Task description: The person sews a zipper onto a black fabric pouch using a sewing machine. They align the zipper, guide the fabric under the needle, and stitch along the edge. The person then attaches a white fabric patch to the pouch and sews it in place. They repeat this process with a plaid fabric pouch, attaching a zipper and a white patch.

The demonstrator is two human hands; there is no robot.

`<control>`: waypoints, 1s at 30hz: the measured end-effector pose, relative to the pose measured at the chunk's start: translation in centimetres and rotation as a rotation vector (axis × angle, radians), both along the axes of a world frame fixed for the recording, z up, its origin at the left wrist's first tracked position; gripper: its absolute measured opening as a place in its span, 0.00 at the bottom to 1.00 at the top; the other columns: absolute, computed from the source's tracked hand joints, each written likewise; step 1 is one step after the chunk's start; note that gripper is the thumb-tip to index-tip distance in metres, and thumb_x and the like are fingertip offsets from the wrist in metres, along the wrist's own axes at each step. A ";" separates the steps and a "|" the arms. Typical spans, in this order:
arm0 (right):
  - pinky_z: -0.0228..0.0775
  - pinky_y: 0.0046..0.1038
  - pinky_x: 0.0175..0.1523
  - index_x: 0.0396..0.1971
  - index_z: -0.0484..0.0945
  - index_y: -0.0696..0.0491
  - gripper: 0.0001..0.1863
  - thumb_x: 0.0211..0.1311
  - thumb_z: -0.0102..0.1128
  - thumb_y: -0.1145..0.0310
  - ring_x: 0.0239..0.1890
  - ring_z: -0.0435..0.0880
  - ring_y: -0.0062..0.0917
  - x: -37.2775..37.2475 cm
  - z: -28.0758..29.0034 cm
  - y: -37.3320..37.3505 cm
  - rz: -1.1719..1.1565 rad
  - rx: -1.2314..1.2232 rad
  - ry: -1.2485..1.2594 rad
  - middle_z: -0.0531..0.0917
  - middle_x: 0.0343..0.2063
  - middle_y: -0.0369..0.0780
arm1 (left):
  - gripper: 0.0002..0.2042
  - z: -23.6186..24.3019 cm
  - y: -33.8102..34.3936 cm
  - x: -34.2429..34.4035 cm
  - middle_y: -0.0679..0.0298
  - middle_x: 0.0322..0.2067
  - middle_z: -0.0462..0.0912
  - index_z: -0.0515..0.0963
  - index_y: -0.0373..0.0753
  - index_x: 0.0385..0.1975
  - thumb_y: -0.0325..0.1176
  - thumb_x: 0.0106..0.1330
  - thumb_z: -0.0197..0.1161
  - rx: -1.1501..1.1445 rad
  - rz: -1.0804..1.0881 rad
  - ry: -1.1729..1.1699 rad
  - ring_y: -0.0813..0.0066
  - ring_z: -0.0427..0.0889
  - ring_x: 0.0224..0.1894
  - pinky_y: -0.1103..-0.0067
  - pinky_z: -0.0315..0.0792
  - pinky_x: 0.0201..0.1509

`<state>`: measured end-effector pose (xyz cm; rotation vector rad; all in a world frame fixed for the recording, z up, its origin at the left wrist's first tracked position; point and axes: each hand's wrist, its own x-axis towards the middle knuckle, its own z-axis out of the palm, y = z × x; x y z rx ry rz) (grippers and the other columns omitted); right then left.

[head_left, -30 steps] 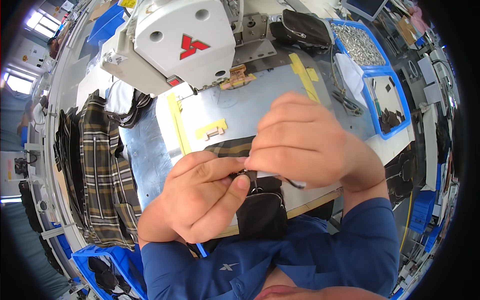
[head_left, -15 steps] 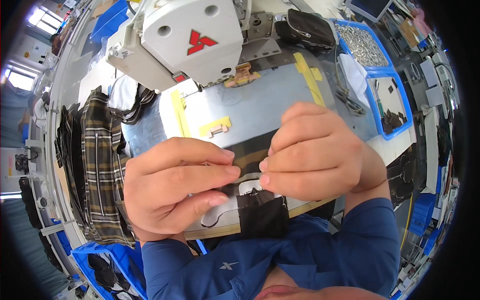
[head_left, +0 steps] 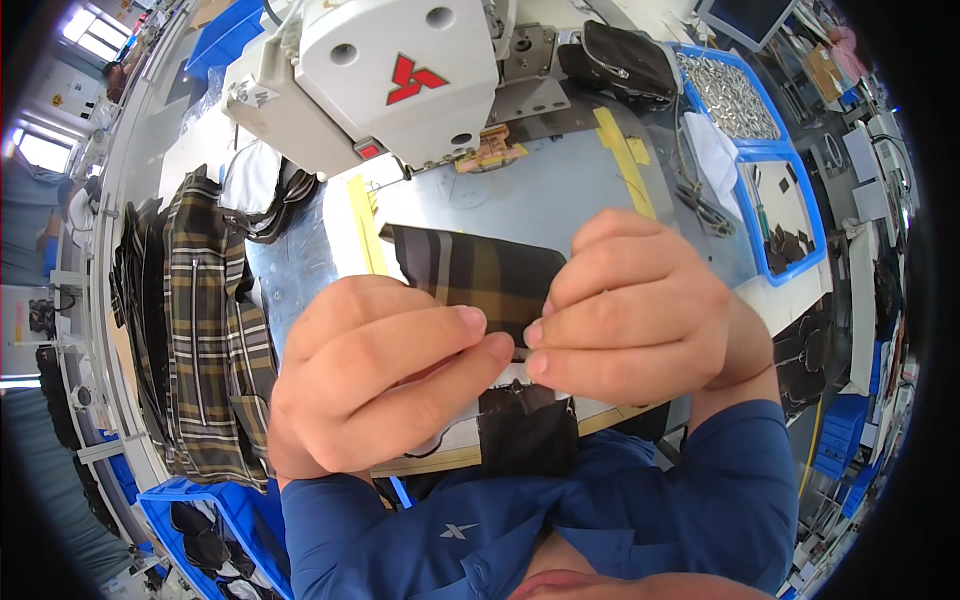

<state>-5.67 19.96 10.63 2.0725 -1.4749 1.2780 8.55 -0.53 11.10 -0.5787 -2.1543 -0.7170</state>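
Note:
I hold a small plaid fabric piece (head_left: 478, 272), brown and dark checked, up in front of me. My left hand (head_left: 385, 375) pinches its near edge from the left, and my right hand (head_left: 640, 310) pinches it from the right, fingertips almost touching. A black part of the piece (head_left: 525, 425) hangs below my hands. Behind the piece stands a white industrial sewing machine (head_left: 390, 75) on a grey metal work plate (head_left: 560, 195).
A stack of plaid fabric pieces (head_left: 205, 320) lies at the left of the table. Blue bins hold metal parts (head_left: 730, 95) and dark pieces (head_left: 785, 215) at the right. A black pouch (head_left: 620, 55) sits behind the plate. Yellow tape strips (head_left: 625, 150) mark the plate.
Both hands have lifted closer to the camera, and the plaid piece now stands unfolded above my fingertips. The small yellow tab seen on the plate earlier is now hidden.

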 end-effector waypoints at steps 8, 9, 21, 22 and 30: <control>0.73 0.31 0.36 0.31 0.87 0.54 0.06 0.54 0.74 0.71 0.33 0.85 0.29 0.1 0.0 0.2 0.003 -0.001 -0.021 0.87 0.31 0.37 | 0.10 -0.1 -0.7 -0.3 0.56 0.44 0.88 0.87 0.36 0.32 0.25 0.49 0.74 -0.004 -0.136 -0.017 0.61 0.90 0.37 0.74 0.83 0.33; 0.74 0.31 0.36 0.31 0.87 0.55 0.07 0.53 0.73 0.71 0.33 0.84 0.30 0.1 0.0 0.2 0.008 0.002 -0.026 0.86 0.31 0.37 | 0.09 0.0 -0.7 -0.2 0.55 0.44 0.89 0.87 0.36 0.32 0.24 0.50 0.74 0.015 -0.158 -0.044 0.60 0.91 0.37 0.74 0.83 0.33; 0.75 0.32 0.35 0.35 0.87 0.56 0.11 0.50 0.77 0.76 0.31 0.84 0.32 0.1 -0.5 0.2 -0.008 0.083 -0.303 0.84 0.30 0.40 | 0.10 -0.9 -1.2 -1.7 0.49 0.44 0.92 0.89 0.33 0.39 0.19 0.57 0.72 0.268 -0.385 -0.346 0.58 0.93 0.43 0.71 0.88 0.44; 0.75 0.32 0.36 0.36 0.87 0.56 0.11 0.50 0.77 0.77 0.30 0.84 0.32 0.1 -0.4 0.2 -0.046 0.128 -0.359 0.85 0.30 0.41 | 0.09 -1.0 -1.5 -2.1 0.48 0.41 0.92 0.89 0.33 0.37 0.20 0.56 0.73 0.343 -0.379 -0.460 0.56 0.93 0.43 0.72 0.87 0.47; 0.72 0.25 0.37 0.31 0.85 0.58 0.09 0.53 0.79 0.79 0.32 0.85 0.22 -0.8 -1.1 -0.3 -0.203 0.251 -0.710 0.87 0.29 0.38 | 0.29 -3.9 -0.4 -2.7 0.55 0.45 0.91 0.85 0.28 0.55 0.32 0.54 0.87 0.853 -0.407 -0.590 0.69 0.91 0.46 0.75 0.82 0.52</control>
